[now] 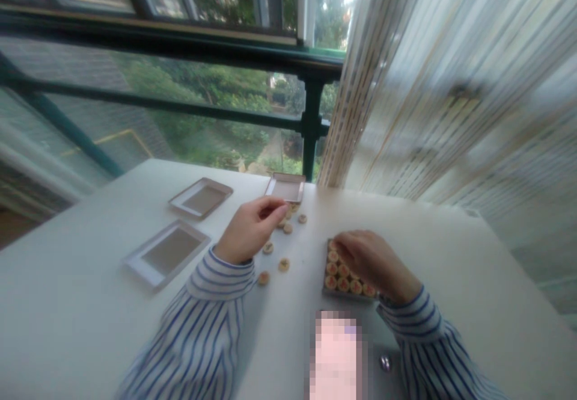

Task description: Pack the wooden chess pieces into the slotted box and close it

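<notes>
Fingers pinched together, my left hand (246,231) hovers over a loose scatter of round wooden Chinese chess pieces (287,228). Whatever lies between its thumb and forefinger is too small or hidden to make out. More loose pieces, such as a dark-marked piece (283,264) and a red-marked piece (264,278), lie near that wrist. On the right, my right hand (378,261) is closed, its fingertips bent down at the far left corner of a shallow box (349,296). Rows of red-marked pieces (343,284) fill the visible part of the box; the hand covers the rest.
Two shallow open trays (166,254) (201,198) lie on the left of the white table (81,267). A smaller tray (286,188) sits at the far edge. Beyond are a green railing (311,117) and a string curtain (442,87). A pixelated patch covers the near edge.
</notes>
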Tool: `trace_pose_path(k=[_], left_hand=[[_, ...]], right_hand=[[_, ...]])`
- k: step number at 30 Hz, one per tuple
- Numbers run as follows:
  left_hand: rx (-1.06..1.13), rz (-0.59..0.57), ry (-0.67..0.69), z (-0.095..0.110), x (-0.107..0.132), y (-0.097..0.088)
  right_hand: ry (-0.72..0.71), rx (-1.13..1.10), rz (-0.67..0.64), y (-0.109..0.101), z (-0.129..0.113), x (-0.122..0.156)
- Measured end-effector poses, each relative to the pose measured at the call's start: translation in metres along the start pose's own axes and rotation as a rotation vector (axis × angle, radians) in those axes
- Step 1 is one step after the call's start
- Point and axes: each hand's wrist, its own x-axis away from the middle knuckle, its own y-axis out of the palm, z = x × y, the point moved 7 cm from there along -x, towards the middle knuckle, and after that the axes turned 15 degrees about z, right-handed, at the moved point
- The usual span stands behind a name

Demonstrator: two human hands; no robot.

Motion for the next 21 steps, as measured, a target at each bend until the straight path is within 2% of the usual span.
trace_pose_path(k=[4, 10, 13, 18, 21], left_hand=[[0.025, 0.015, -0.033, -0.010, 0.014, -0.005], [0.037, 0.146, -0.145, -0.035, 0.039, -0.028], [0.059, 0.261, -0.204, -0.043, 0.055, -0.040], [-0.022, 0.481, -0.193, -0.052, 0.084, -0.050], [-0.148, 0.539, -0.110, -0.056, 0.100, -0.051]], right_hand=[[-0.020, -0.003, 0.000, -0.002, -0.005, 0.000], [-0.027, -0.022, 0.006, -0.005, -0.009, 0.001], [-0.023, -0.046, 0.022, -0.005, -0.008, 0.002], [-0.019, -0.064, 0.044, -0.006, -0.010, 0.002], [-0.032, -0.082, 0.051, -0.005, -0.015, 0.003]])
